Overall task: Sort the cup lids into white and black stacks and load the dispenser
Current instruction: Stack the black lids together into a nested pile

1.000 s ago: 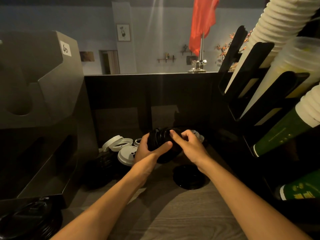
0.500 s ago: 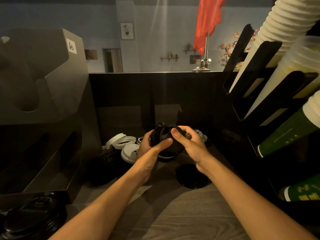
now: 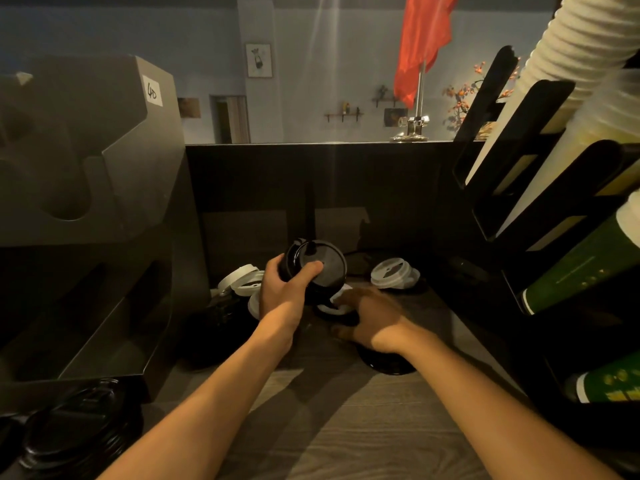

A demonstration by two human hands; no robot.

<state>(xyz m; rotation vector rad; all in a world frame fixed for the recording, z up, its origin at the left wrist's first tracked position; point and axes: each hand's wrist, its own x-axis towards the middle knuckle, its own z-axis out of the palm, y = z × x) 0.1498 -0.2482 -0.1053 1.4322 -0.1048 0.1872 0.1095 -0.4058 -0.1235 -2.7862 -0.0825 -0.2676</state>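
Our left hand (image 3: 284,296) grips a stack of black lids (image 3: 317,268); our right hand (image 3: 375,322) lies low over the bench (image 3: 346,427).
Our left fingers (image 3: 273,271) and thumb are clamped round the stack, which we hold tilted above the bench, to the right of the dispenser (image 3: 104,150). Our right fingers lie straight and apart, tips at one white lid (image 3: 334,306). We count about three more white lids (image 3: 242,280) left of the stack, a white pair (image 3: 394,273) to its right, and one single black lid (image 3: 388,363) under our right wrist.

Tilted, apparently stacked black lids (image 3: 329,258), aloft
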